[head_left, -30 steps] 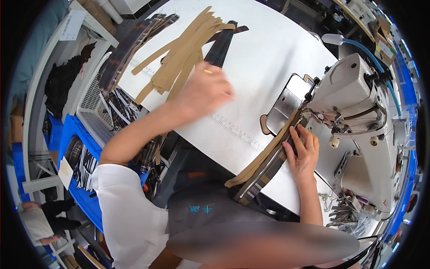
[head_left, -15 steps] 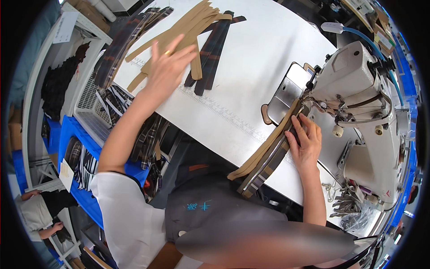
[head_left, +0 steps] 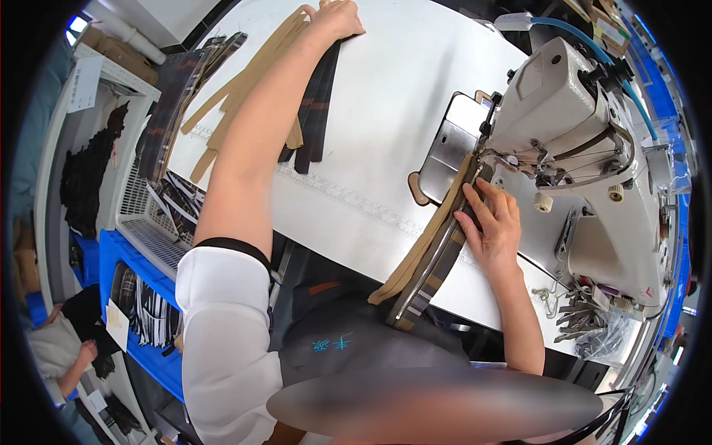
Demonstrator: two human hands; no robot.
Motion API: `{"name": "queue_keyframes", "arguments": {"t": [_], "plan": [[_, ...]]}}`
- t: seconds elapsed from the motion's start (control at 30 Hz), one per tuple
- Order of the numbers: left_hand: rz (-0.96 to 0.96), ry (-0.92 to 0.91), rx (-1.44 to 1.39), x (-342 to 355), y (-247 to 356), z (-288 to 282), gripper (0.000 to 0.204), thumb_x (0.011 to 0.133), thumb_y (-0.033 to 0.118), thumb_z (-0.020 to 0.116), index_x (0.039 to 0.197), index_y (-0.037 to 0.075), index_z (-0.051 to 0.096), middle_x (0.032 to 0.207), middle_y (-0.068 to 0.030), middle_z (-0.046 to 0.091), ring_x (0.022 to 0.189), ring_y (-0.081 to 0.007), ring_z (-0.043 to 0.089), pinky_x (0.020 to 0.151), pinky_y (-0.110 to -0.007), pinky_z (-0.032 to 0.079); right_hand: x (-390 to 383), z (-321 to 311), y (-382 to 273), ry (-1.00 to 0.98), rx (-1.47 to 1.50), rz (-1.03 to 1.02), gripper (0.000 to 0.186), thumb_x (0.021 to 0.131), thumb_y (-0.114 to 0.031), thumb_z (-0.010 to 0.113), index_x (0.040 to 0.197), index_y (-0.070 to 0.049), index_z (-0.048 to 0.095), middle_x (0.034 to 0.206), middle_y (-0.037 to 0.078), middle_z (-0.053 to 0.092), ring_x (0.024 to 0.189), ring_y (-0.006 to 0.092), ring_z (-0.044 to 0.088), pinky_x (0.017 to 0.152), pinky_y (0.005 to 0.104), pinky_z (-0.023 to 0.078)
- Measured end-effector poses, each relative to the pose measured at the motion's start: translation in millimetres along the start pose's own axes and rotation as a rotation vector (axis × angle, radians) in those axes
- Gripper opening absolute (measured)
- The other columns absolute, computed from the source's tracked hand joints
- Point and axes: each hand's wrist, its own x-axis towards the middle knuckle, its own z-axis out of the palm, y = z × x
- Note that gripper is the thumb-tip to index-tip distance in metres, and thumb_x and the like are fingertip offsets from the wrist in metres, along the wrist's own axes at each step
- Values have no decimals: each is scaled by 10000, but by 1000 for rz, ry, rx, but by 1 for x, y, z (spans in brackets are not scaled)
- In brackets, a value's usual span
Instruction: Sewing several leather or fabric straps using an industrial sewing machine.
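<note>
- The right hand lay flat, fingers spread and gripping nothing, pressed down on the strip stack just in front of the sewing machine.
- That stack, a tan band on top of a plaid piece with a zipper edge, ran from under the machine's needle end back past the near edge of the bench, its tail hanging off toward the person's lap.
- The hand's fingertips sat on the stack right beside the machine's metal plate; the stack passed under the palm's left side.
- Far from the machine, across the bench, the left hand was stretched out to the pile of tan strips and dark strips.
- That hand rested on the far end of the pile, fingers curled over it; whether it actually pinched a strip could not be told.
- The pile lay fanned out well apart from the machine, near the bench's left edge.
- Beyond that edge, farther from the machine, stood a white wire basket and blue bins.
</note>
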Motion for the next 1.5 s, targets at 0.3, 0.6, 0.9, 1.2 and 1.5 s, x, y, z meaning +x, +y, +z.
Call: {"name": "queue_keyframes", "arguments": {"t": [0.3,0.6,0.9,1.2,1.5], "plan": [[111,-53,-1274,-15,14,-51,165,906,176,624,954,18,619,804,-48,650,695,-117,575,606,-250,467,-1,-1,1,-1,12,8,441,733,-212,769,1142,-79,669,1188,100,596,1007,287,551,857,392,460],[228,12,-309,-43,4,-38,226,770,290,704,839,78,668,813,-119,668,883,-281,632,797,-431,471,3,-3,-3,-13,14,3,430,750,-216,756,1147,-76,667,1186,101,597,1013,284,552,855,387,467],[267,27,-200,-101,-18,-34,179,786,186,633,788,7,622,764,-123,661,748,-313,637,672,-409,489,-1,-4,-1,7,6,14,400,763,-222,745,1130,-80,674,1175,106,601,1014,291,559,857,386,467],[493,252,-124,-156,12,-67,105,812,93,584,874,13,610,852,-106,657,758,-294,646,663,-392,504,-5,-3,2,18,-17,6,387,772,-239,736,1115,-71,676,1145,108,608,993,288,567,840,381,471],[739,-59,-379,-325,58,-94,354,713,16,639,1061,-26,592,993,-117,547,775,-237,600,633,-317,500,-1,4,7,47,-10,-32,383,785,-236,731,1135,-88,681,1149,89,620,937,259,572,823,366,478]]}}
